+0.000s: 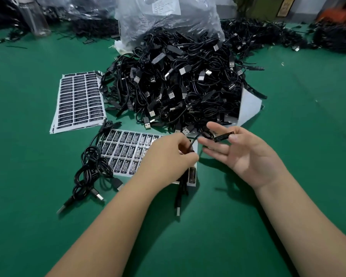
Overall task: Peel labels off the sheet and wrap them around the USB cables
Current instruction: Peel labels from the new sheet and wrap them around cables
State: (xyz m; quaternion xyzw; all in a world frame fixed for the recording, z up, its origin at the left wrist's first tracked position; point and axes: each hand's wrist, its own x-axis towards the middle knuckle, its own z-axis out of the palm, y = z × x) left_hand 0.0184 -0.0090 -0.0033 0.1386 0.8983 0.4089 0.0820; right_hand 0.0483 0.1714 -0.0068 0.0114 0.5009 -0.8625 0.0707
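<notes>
two bare hands are being held above the green table (288,136), near its front edge. a thin black usb cable (192,144) is being pinched in the curled fingers of the left hand (168,154), and its lower length is hanging down past the wrist, with the plug (177,211) lying on the green surface. the right hand (242,154) is being held palm-up with fingers loosely spread, and a peeled black label (224,136) is being carried across its fingertips, the thumb tip resting at one end of it; whether it is being pinched or is only stuck there cannot be told. the partly used label sheet (128,150) is lying flat under the left hand, and a stack of full label sheets (79,100) is lying beyond it toward the left edge. a small bundle of cables (92,168) is lying just beside the used sheet on its left. a large heap of black usb cables (180,82) is being spilled from a clear plastic bag (168,19) at the middle of the table, toward the far edge. more cable piles (278,35) are lying along the far edge.
</notes>
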